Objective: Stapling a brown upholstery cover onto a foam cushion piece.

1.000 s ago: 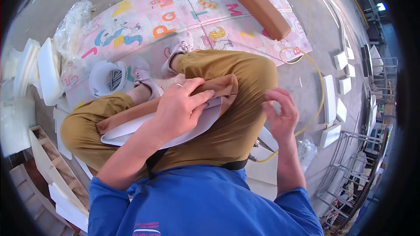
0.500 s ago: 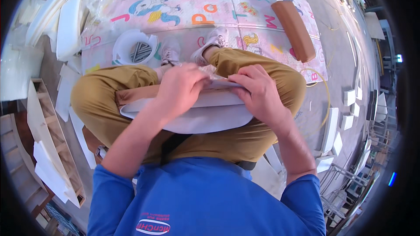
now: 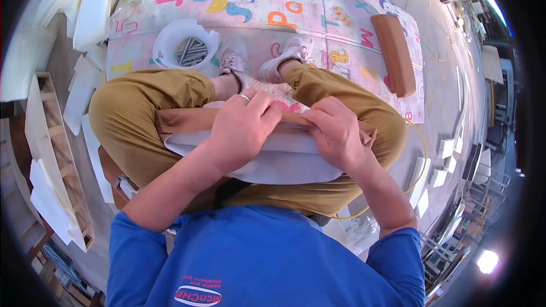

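Across my lap lies a long padded piece with a brown cover (image 3: 187, 120) along its far side and a whitish, rounded face (image 3: 284, 162) toward me. My left hand (image 3: 243, 128) grips the brown cover's far edge near the middle, its fingers curled over it; a ring shows on one finger. A short way to the right, my right hand (image 3: 335, 131) pinches the same edge between thumb and fingers. Folded brown material (image 3: 368, 136) sticks out at the piece's right end. The undersides of both hands' fingers are partly hidden.
Beyond my feet a patterned mat (image 3: 256, 0) covers the floor. On it stand a white tub (image 3: 162, 51) holding several grey metal pieces and a finished-looking brown padded block (image 3: 393, 57). Wooden frames (image 3: 57, 159) and white foam (image 3: 94, 11) lie left. A yellow hose (image 3: 424, 159) curves at right.
My left hand was blurred near the edge's middle; it has settled on the brown cover. More of the brown edge shows between and beside the hands. The whole view has shifted slightly.
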`<state>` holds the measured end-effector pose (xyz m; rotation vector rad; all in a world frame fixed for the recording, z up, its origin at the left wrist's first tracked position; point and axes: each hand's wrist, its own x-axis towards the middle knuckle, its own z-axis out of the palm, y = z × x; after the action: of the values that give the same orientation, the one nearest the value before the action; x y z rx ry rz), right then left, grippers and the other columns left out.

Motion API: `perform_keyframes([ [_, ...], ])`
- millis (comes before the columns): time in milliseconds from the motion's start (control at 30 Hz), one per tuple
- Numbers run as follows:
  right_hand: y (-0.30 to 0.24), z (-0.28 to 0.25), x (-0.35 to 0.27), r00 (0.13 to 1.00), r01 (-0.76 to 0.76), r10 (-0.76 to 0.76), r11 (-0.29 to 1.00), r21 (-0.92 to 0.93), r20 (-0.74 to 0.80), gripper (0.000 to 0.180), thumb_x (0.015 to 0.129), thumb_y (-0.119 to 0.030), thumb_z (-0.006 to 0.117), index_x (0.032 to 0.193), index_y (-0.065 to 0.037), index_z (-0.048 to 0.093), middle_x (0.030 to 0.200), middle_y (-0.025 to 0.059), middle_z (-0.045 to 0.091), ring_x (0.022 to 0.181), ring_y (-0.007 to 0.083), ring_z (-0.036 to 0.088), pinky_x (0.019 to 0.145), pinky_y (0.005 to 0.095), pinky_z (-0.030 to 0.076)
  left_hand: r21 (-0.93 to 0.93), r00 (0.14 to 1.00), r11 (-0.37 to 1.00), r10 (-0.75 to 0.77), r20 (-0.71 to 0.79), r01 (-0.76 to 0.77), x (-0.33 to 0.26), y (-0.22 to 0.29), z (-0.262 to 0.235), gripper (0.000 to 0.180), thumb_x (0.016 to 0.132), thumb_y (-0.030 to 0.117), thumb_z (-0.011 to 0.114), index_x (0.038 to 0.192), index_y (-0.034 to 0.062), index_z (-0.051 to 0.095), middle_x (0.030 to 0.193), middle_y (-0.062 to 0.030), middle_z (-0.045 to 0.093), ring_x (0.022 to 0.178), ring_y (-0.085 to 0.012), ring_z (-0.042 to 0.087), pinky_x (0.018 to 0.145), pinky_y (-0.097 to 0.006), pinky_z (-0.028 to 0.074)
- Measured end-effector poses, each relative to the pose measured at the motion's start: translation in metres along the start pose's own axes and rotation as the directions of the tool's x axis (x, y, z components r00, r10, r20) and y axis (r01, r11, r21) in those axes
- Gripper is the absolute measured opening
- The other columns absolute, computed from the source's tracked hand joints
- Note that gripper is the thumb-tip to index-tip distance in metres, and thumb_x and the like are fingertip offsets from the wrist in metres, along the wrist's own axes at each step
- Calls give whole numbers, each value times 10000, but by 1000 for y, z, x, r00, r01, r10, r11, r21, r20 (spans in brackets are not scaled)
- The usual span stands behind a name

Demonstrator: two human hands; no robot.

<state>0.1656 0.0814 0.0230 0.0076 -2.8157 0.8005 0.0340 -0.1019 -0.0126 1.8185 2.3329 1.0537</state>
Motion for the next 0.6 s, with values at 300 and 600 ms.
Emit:
perform_keyframes([
  [300,2,-4,0,995,-67,46,969,240,93,305,658,29,761,952,-23,698,796,128,642,673,312,628,570,382,510,-206,988,974,-119,-102,96,-9,6,13,209,691,115,721,871,47,638,781,-64,522,688,-247,546,583,-355,435],
  [600,24,-24,14,966,60,-161,900,431,204,361,639,-84,826,972,0,715,800,62,637,541,179,554,450,306,402,-575,997,816,-77,-11,56,11,-7,-4,227,655,150,776,793,30,642,668,-22,466,547,-160,496,429,-300,382],
])
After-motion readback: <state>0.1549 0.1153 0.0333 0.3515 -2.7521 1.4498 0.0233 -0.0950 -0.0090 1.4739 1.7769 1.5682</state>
